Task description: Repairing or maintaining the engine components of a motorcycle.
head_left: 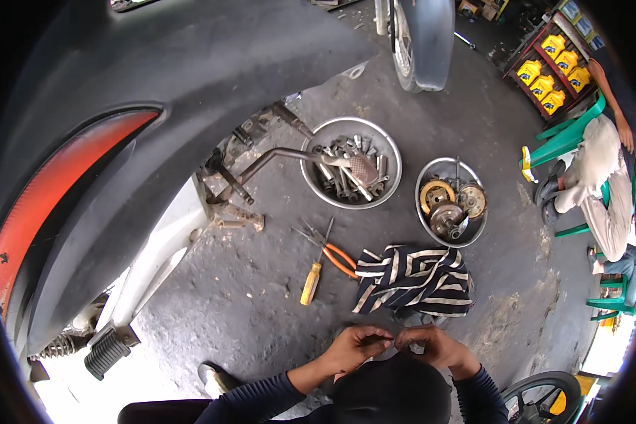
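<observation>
My left hand (pixel 357 348) and my right hand (pixel 431 346) meet at the lower middle, fingertips pinched close together around something too small to make out. Directly beneath them is a dark rounded shape (pixel 392 392). Just beyond my hands lies a crumpled black-and-cream striped cloth (pixel 413 279). To its left on the floor are orange-handled pliers (pixel 339 258) and a yellow-handled screwdriver (pixel 311 283).
A scooter body (pixel 92 212) fills the left. Bowls of tools (pixel 315 191) and round metal parts (pixel 446 218) stand ahead, near a wheel (pixel 420 49). At right are seated people (pixel 604 187) on green chairs and a rack of yellow bottles (pixel 552 71).
</observation>
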`<state>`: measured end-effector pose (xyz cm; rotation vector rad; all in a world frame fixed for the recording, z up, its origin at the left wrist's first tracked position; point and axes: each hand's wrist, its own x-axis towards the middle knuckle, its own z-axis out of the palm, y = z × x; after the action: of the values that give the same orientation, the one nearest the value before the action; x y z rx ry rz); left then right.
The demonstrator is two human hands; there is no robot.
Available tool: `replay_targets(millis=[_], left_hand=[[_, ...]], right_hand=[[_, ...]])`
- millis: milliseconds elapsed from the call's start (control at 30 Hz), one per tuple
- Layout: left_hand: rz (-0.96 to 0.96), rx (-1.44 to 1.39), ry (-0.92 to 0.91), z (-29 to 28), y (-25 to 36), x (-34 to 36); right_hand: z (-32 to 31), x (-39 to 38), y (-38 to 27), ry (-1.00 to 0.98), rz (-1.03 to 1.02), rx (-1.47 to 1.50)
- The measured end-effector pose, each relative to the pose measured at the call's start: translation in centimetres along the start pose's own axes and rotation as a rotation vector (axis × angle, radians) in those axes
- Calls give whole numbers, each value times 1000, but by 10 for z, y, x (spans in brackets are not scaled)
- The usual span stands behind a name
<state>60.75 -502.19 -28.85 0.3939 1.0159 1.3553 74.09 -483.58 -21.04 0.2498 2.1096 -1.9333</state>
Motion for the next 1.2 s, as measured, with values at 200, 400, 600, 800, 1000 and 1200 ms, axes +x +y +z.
replay_targets(millis=[200, 400, 600, 800, 1000, 1200], left_hand=[[618, 544, -137, -7, 36, 11], [635, 701, -286, -12, 42, 9], [570, 739, -313, -16, 44, 5], [618, 807, -309, -16, 49, 5], [626, 895, -312, -12, 54, 4], [609, 901, -328, -13, 48, 9]], right_hand=[[16, -11, 30, 96, 300, 578], [16, -2, 33, 57, 413, 553], [20, -2, 37, 93, 501, 596], [21, 0, 42, 85, 512, 622], [17, 3, 39, 34, 520, 689], [17, 3, 47, 30, 563, 744]])
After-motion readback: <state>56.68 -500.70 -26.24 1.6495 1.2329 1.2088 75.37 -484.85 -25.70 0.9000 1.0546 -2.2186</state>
